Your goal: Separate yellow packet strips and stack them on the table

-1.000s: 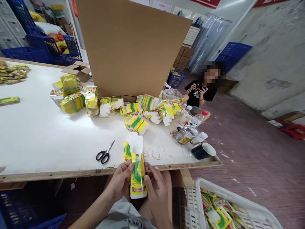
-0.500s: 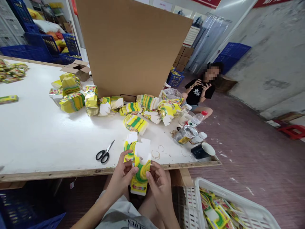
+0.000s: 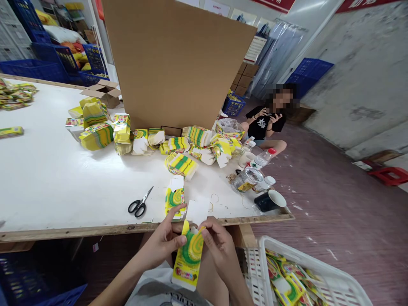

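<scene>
A yellow and green printed carton (image 3: 188,259) is held over my lap at the table's front edge, its white top flap (image 3: 198,210) standing up. My left hand (image 3: 167,238) grips the carton's left edge between thumb and fingers. At its upper right corner, my right hand (image 3: 219,243) pinches the side by the opening. Another flat yellow carton (image 3: 174,202) lies on the table just behind my left hand. To the left of it rest black-handled scissors (image 3: 140,203), with their blades pointing away from me.
Bundles of yellow cartons (image 3: 181,165) line the table before a tall cardboard sheet (image 3: 178,63). Bottles, a clear jar (image 3: 247,180) and a dark mug (image 3: 270,200) crowd the right corner. A white basket (image 3: 266,272) holds filled packs. A person (image 3: 266,119) sits beyond.
The carton has come down toward my lap and away from the flat carton behind it. My right hand has shifted up to its top corner, and its white flap now leans back.
</scene>
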